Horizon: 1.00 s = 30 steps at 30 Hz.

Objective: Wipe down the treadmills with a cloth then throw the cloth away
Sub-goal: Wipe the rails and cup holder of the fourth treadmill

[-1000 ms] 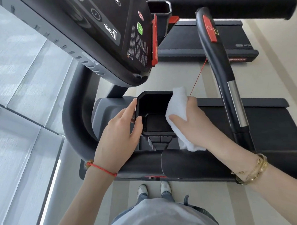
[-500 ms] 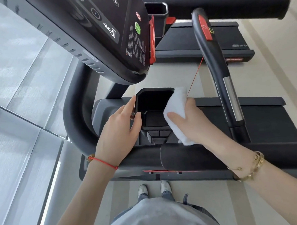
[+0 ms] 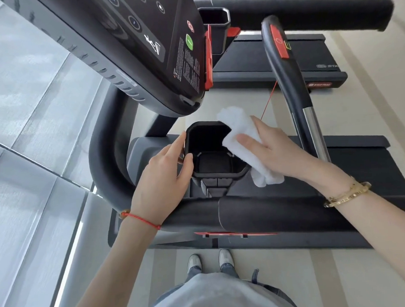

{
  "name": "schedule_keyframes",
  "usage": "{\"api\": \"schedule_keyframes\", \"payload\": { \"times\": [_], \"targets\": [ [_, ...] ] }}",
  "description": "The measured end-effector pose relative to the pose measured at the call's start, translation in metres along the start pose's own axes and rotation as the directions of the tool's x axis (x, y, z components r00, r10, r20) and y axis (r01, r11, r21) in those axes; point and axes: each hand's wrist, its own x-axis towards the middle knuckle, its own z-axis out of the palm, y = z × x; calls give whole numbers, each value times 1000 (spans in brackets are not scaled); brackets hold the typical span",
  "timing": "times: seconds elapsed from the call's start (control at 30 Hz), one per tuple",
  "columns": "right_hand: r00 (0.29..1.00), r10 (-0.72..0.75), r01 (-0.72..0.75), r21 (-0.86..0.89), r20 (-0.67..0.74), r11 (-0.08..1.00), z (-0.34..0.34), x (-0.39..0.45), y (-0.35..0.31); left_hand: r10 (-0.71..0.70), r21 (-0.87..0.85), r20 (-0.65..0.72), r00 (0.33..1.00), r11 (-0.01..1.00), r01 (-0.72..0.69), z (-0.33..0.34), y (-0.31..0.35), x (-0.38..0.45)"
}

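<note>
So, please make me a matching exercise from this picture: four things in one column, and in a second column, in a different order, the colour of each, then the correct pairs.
Things:
1. cloth
2. cup holder
3. wrist cord on the left hand
4. bracelets by the right hand

Colours:
A. gold
B. black
C. white
D. red

Pairs: 1-C, 2-B, 3-D, 4-A
</note>
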Motion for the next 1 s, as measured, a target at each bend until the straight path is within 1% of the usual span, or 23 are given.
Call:
{"api": "schedule_keyframes", "payload": {
  "times": [0.07, 0.17, 0.23, 0.3, 0.37, 0.47, 0.5, 0.57, 0.7, 0.77, 0.87, 0.93, 1.0],
  "targets": [
    [996, -78, 80, -48, 44, 996, -6, -13, -7, 7, 4, -8, 1000, 1000, -7, -1, 0, -1],
    [955, -223, 258, -176, 198, 950, -6, -26, -11, 11, 13, -9, 1000, 1000, -11, -4, 3, -2],
    [929, -259, 337, -309, 266, 889, 1, -34, -13, 24, 68, -14, 1000, 997, -23, -7, 6, -4],
    [908, -290, 400, -419, 301, 815, 11, -38, -20, 28, 112, -24, 999, 993, -25, -10, 8, -11],
    [895, -303, 431, -454, 329, 780, 25, -31, -30, 28, 113, -32, 999, 993, -24, -12, 10, -19],
    [924, -228, 350, -439, 308, 828, 41, -15, -48, -4, 97, -56, 998, 995, 10, -12, 10, -28],
    [925, -217, 343, -442, 312, 828, 42, -12, -50, -12, 94, -75, 997, 995, 19, -11, 10, -30],
    [915, -246, 376, -455, 320, 807, 39, -13, -46, -13, 100, -105, 994, 995, 24, -9, 11, -30],
    [870, -384, 489, -443, 310, 751, 23, -27, -33, -19, 145, -135, 991, 989, 38, -9, 11, -31],
    [857, -409, 506, -360, 314, 784, 13, -33, -27, -18, 161, -147, 989, 986, 42, -9, 12, -32],
    [859, -388, 472, -224, 333, 853, 3, -44, -17, -12, 182, -164, 986, 982, 42, -8, 14, -33],
    [866, -369, 445, -184, 337, 876, 2, -52, -14, -15, 171, -194, 981, 984, 49, -6, 19, -36],
    [874, -351, 428, -187, 336, 885, 3, -58, -14, -16, 149, -211, 977, 988, 48, -3, 26, -41]
  ]
}}
